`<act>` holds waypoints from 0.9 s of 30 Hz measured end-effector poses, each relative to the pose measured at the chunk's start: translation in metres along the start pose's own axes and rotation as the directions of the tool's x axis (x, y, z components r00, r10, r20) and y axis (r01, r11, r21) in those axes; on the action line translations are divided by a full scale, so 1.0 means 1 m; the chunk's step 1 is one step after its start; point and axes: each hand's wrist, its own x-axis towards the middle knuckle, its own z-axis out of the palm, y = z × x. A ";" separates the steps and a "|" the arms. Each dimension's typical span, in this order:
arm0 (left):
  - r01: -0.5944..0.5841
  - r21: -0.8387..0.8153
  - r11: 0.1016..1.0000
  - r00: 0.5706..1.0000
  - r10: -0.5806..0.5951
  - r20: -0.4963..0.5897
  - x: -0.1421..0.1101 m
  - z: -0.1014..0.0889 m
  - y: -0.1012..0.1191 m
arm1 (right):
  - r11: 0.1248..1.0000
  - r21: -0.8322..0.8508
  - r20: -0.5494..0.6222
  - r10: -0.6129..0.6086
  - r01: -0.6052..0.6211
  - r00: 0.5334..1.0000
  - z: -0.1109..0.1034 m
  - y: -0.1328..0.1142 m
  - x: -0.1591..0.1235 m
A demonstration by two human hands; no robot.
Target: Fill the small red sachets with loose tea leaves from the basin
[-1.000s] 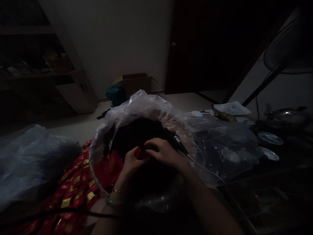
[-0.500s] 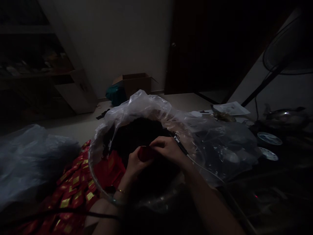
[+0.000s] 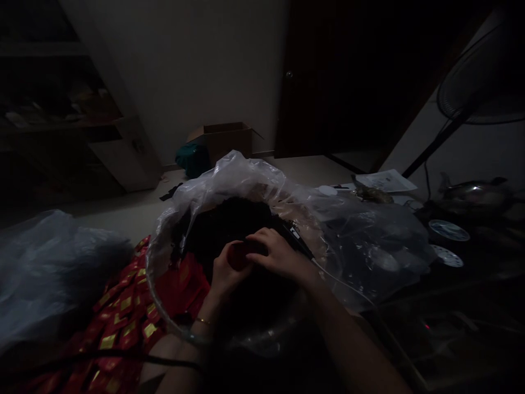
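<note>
My left hand (image 3: 225, 271) is wrapped round a small red packet (image 3: 238, 256), held with its mouth up. My right hand (image 3: 276, 251) curls over the packet's right side, its fingertips at the far edge and thumb nearer me. Whatever may lie between thumb and fingers is too dark to make out. Below both hands is a heap of loose black material (image 3: 233, 219) in a round container (image 3: 152, 273) lined with clear plastic. Several flat red packets (image 3: 184, 287) lie inside the container at its left. A slim black-and-white tool (image 3: 301, 243) with a white cord rests at the right side.
Many red packets with gold labels (image 3: 127, 303) are piled left of the container, beside a clear plastic bag (image 3: 53, 268). A cardboard box (image 3: 227, 142) stands by the wall. At right are a fan (image 3: 471, 93), a round dish (image 3: 449, 230) and a dark tray (image 3: 410, 323).
My right hand's thumb has come apart from its fingers, and the hand has shifted slightly left over the packet. The packet's mouth looks rounder. My left hand keeps its hold.
</note>
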 end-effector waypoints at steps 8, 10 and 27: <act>0.046 -0.028 0.999 0.999 -0.046 0.011 -0.001 0.001 0.001 | 0.996 -0.007 -0.011 -0.085 0.085 0.996 0.014 -0.002 0.003; 0.053 -0.045 0.998 0.999 -0.053 0.007 0.000 0.001 0.000 | 0.994 -0.079 0.025 -0.070 0.072 0.997 0.019 -0.001 0.002; 0.048 -0.048 0.998 0.994 -0.043 0.103 0.000 0.001 -0.003 | 0.977 -0.207 0.270 0.108 -0.052 0.957 0.007 0.002 0.002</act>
